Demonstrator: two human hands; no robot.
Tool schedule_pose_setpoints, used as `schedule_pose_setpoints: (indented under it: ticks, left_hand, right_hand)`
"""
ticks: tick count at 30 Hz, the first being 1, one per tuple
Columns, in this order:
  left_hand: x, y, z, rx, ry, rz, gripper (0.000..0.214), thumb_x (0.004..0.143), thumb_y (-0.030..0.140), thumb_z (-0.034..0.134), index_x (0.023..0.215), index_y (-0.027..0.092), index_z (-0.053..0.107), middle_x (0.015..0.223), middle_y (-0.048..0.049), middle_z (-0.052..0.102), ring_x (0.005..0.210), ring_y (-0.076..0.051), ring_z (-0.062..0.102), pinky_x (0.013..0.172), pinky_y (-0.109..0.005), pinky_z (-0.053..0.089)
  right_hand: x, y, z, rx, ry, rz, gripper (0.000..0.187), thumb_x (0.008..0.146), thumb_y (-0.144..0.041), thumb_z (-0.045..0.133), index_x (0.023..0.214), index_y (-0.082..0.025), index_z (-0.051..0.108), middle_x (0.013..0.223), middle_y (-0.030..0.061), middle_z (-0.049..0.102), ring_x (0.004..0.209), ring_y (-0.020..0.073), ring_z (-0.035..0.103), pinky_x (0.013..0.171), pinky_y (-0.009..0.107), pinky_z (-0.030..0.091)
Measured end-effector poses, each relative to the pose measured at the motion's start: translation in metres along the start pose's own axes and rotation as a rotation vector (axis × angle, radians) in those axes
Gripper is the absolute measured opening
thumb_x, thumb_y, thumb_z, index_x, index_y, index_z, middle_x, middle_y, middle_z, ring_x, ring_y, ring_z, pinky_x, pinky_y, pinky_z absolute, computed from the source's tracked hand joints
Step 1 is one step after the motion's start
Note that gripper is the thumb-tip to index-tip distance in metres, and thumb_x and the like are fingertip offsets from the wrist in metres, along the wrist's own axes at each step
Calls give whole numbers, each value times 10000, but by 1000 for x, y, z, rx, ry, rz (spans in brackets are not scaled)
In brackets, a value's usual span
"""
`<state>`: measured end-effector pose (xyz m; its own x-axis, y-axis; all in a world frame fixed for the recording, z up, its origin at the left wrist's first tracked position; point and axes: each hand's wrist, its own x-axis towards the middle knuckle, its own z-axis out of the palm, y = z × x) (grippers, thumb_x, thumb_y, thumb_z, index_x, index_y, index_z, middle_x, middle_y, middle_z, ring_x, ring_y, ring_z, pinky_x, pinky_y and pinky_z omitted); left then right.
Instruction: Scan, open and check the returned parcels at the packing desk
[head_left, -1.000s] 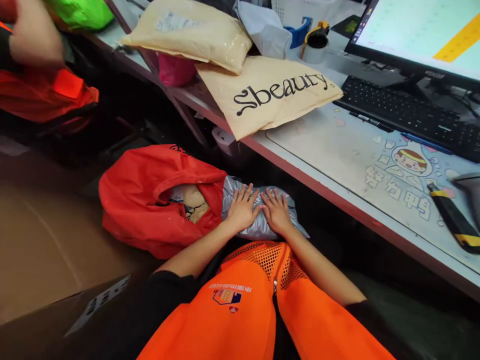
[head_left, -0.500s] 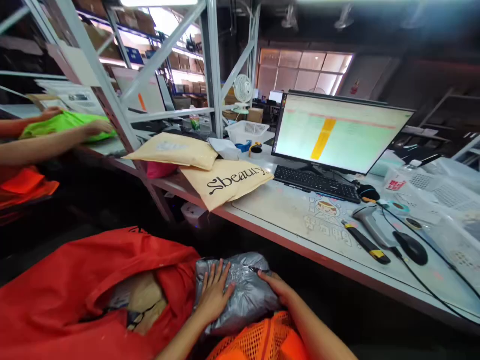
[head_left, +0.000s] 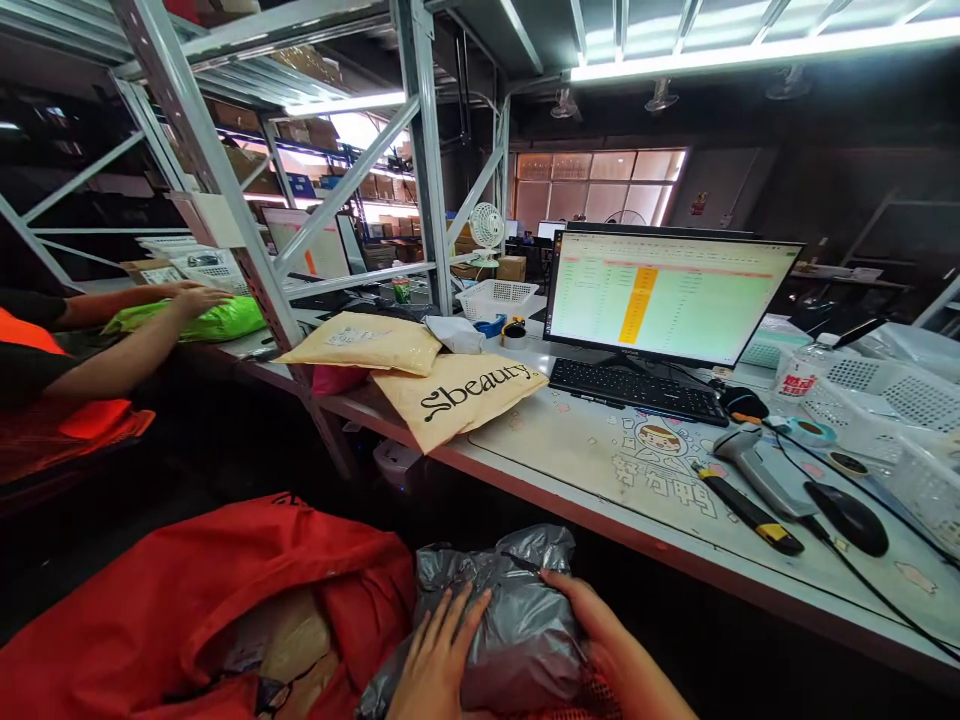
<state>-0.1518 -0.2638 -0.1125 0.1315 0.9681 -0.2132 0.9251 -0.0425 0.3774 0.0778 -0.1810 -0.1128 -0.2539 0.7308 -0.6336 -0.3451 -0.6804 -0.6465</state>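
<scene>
A grey plastic parcel (head_left: 517,620), wrinkled and bulging, lies at the bottom middle, close to my body. My left hand (head_left: 442,650) rests on its near left side, fingers stretched out flat against the plastic. At the parcel's right side, my right hand (head_left: 600,620) grips it, one digit on top near a dark mark and the rest hidden. To the left sits a large red bag (head_left: 127,590). Through its opening, a tan package (head_left: 296,640) and other contents show.
Two yellow padded mailers (head_left: 367,340) overlap on the desk (head_left: 540,440), one past its front edge. A monitor (head_left: 667,295), keyboard (head_left: 637,390), scanner (head_left: 757,470), box cutter (head_left: 750,510) and mouse (head_left: 847,515) stand there. At left, another person's arms (head_left: 135,340) handle a green package (head_left: 217,318).
The view has tilted upward. The grey parcel has turned and come nearer my body, with both hands still on it. My left hand has slid lower on its near side.
</scene>
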Motion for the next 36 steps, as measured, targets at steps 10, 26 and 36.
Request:
schedule_pose_setpoints:
  ticks: [10,26,36]
  left_hand:
    - [-25,-52,-127,-659,26,86,598,832,663,696,1230,228,797,1220,-91,781,1155,-378,705,1051,-466,565]
    - [36,10,-114,-1086,43,295,1103,686,944,645,1451,150,600,1457,-183,621,1369,-410,541,1168,-482,420]
    - [6,17,-106,-1289,24,191,1145,664,520,961,1601,202,383,1535,-202,563,1419,-382,538,1210,-513,397]
  right_hand:
    - [-66,-41,-26,-543,-266,-504,621,743,-741,806,906,-149,708,826,76,700,730,165,657,640,268,500]
    - [-98,0,13,-173,117,-561,904,608,-628,926,1337,-156,674,1205,187,756,1137,381,702,1012,524,546]
    - [-85,-34,6,-307,170,-688,796,547,-593,950,1182,-159,746,1142,176,782,1062,387,725,910,484,600]
